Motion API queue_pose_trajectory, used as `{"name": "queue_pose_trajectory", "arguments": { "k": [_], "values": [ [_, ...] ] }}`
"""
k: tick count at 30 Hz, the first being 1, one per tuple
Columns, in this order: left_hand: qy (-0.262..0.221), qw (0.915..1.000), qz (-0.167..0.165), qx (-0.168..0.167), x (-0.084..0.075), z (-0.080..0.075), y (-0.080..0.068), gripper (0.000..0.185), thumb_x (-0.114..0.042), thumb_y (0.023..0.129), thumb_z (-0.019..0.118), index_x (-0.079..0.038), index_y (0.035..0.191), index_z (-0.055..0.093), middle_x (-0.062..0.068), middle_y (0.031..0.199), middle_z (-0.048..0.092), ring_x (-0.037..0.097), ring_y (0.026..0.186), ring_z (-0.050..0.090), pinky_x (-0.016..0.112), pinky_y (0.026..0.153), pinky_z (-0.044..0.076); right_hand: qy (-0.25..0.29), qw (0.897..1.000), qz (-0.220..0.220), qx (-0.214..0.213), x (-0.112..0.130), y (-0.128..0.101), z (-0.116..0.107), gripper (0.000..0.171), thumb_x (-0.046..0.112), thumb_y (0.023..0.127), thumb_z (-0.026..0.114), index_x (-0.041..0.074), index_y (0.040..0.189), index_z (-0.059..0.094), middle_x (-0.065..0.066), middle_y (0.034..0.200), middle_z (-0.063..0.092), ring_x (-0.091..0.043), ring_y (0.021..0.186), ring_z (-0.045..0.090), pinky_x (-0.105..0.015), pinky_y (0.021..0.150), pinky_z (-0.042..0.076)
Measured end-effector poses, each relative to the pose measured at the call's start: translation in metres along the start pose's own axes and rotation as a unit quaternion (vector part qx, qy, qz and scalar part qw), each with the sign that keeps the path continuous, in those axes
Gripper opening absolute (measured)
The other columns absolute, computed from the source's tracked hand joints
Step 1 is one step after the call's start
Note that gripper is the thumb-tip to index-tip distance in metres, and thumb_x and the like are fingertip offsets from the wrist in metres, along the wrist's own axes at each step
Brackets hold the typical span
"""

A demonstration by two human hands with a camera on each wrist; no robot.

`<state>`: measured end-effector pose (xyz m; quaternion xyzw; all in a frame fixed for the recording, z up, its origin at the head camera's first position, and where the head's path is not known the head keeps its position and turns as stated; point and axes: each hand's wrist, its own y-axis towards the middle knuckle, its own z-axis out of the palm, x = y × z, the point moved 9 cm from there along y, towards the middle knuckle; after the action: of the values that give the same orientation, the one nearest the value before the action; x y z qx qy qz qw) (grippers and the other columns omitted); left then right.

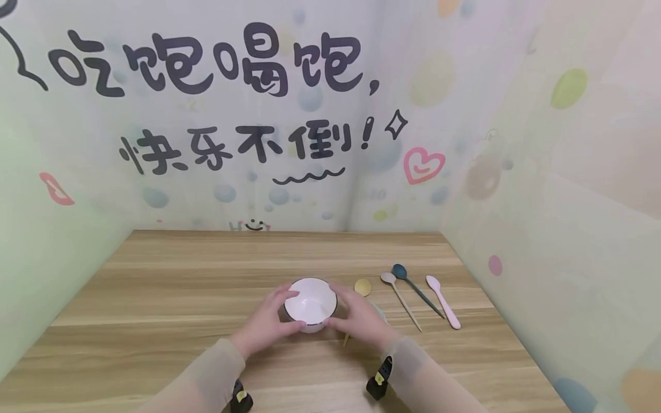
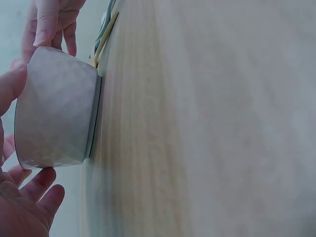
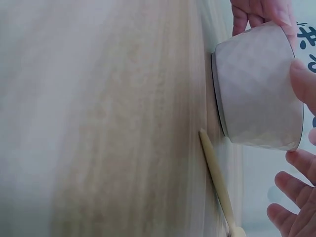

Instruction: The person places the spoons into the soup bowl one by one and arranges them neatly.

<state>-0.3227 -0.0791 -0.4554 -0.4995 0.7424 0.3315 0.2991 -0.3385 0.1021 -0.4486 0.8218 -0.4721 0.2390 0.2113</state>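
Observation:
A white bowl (image 1: 310, 304) with a thin dark rim stands upright at the middle of the table, between both hands. My left hand (image 1: 268, 322) grips its left side, with the thumb at the near rim and the fingers farther round. From the right, my right hand (image 1: 362, 319) holds it in the same manner. The bowl's faceted outer wall (image 2: 57, 108) shows in the left wrist view. Its base is very close to the tabletop; whether it touches I cannot tell. Beside the right hand lies a yellow spoon (image 1: 362, 287), its handle partly hidden.
On the wooden table (image 1: 170, 298), to the right, lie a beige spoon (image 1: 388, 279), a dark teal spoon (image 1: 400, 271) and a pink spoon (image 1: 443, 302). A pale green item (image 1: 381, 310) is mostly covered by the right hand. Printed walls enclose the back and sides.

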Motion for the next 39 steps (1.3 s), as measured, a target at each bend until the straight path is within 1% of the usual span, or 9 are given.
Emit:
{"name": "queue_pose_trajectory", "arguments": {
  "k": [5, 8, 12, 15, 18, 22, 26, 33, 39],
  "values": [
    [-0.008, 0.9999, 0.0, 0.007, -0.003, 0.002, -0.01, 0.062, -0.037, 0.081, 0.077, -0.012, 0.132, 0.053, 0.017, 0.152, 0.032, 0.04, 0.138, 0.03, 0.058, 0.11, 0.028, -0.014, 1.0, -0.018, -0.01, 0.002, -0.007, -0.001, 0.081, 0.044, 0.083, 0.073, 0.015, 0.149, 0.037, -0.001, 0.15, 0.041, -0.023, 0.137, 0.037, -0.046, 0.111, 0.033],
    [-0.014, 0.9998, -0.005, 0.01, -0.004, 0.002, -0.016, 0.064, -0.034, 0.082, 0.077, -0.009, 0.135, 0.051, 0.016, 0.155, 0.028, 0.038, 0.14, 0.028, 0.054, 0.107, 0.035, -0.021, 0.999, -0.029, -0.017, 0.003, -0.008, -0.002, 0.08, 0.045, 0.083, 0.073, 0.017, 0.148, 0.037, 0.001, 0.148, 0.042, -0.02, 0.135, 0.039, -0.044, 0.11, 0.035],
    [-0.004, 1.0, -0.002, 0.006, -0.006, 0.002, -0.023, 0.063, -0.032, 0.084, 0.075, -0.006, 0.136, 0.05, 0.015, 0.155, 0.028, 0.036, 0.14, 0.029, 0.05, 0.105, 0.039, -0.007, 0.999, -0.036, -0.021, 0.004, -0.01, -0.002, 0.078, 0.042, 0.083, 0.074, 0.017, 0.148, 0.038, 0.001, 0.147, 0.044, -0.018, 0.134, 0.04, -0.043, 0.109, 0.037],
    [0.007, 0.9999, 0.008, -0.002, -0.008, 0.001, -0.025, 0.057, -0.031, 0.087, 0.073, -0.004, 0.133, 0.053, 0.016, 0.153, 0.031, 0.035, 0.139, 0.031, 0.051, 0.108, 0.036, 0.006, 0.999, -0.036, -0.023, 0.004, -0.011, -0.001, 0.077, 0.037, 0.084, 0.075, 0.017, 0.148, 0.038, 0.001, 0.146, 0.045, -0.018, 0.135, 0.04, -0.043, 0.109, 0.036],
    [0.003, 0.9999, 0.011, -0.01, -0.008, 0.0, -0.025, 0.05, -0.028, 0.089, 0.071, -0.003, 0.129, 0.056, 0.015, 0.153, 0.033, 0.034, 0.139, 0.032, 0.05, 0.11, 0.033, 0.015, 0.999, -0.035, -0.028, 0.005, -0.011, -0.001, 0.075, 0.035, 0.084, 0.075, 0.019, 0.148, 0.038, 0.002, 0.146, 0.045, -0.016, 0.135, 0.039, -0.041, 0.11, 0.035],
    [0.002, 0.9997, 0.01, -0.021, -0.006, -0.002, -0.025, 0.047, -0.028, 0.089, 0.07, -0.003, 0.128, 0.059, 0.015, 0.152, 0.035, 0.034, 0.138, 0.033, 0.05, 0.112, 0.029, 0.024, 0.999, -0.033, -0.037, 0.009, -0.012, -0.002, 0.076, 0.038, 0.084, 0.075, 0.016, 0.147, 0.039, 0.001, 0.147, 0.044, -0.018, 0.136, 0.038, -0.043, 0.111, 0.034],
    [0.003, 0.9997, 0.005, -0.024, -0.003, -0.002, -0.025, 0.052, -0.03, 0.089, 0.07, -0.003, 0.132, 0.057, 0.015, 0.152, 0.034, 0.033, 0.139, 0.032, 0.05, 0.112, 0.029, 0.025, 0.998, -0.025, -0.043, 0.011, -0.014, -0.002, 0.077, 0.038, 0.084, 0.074, 0.011, 0.147, 0.038, -0.004, 0.148, 0.043, -0.022, 0.137, 0.037, -0.045, 0.111, 0.033],
    [-0.035, 0.9987, -0.009, -0.036, 0.003, -0.001, -0.024, 0.06, -0.029, 0.086, 0.073, -0.001, 0.135, 0.054, 0.011, 0.152, 0.035, 0.032, 0.139, 0.032, 0.051, 0.113, 0.027, 0.029, 0.999, -0.014, -0.044, 0.011, -0.017, -0.002, 0.077, 0.038, 0.085, 0.074, 0.012, 0.148, 0.037, -0.003, 0.149, 0.042, -0.021, 0.137, 0.036, -0.044, 0.111, 0.033],
    [-0.05, 0.9978, -0.012, -0.041, 0.006, 0.001, -0.023, 0.061, -0.031, 0.085, 0.074, -0.001, 0.135, 0.054, 0.011, 0.151, 0.037, 0.03, 0.139, 0.033, 0.048, 0.113, 0.026, 0.047, 0.996, 0.032, -0.064, 0.002, -0.028, -0.015, 0.078, 0.043, 0.085, 0.071, 0.013, 0.148, 0.037, -0.006, 0.146, 0.045, -0.029, 0.135, 0.038, -0.051, 0.11, 0.033]
  ]
}}
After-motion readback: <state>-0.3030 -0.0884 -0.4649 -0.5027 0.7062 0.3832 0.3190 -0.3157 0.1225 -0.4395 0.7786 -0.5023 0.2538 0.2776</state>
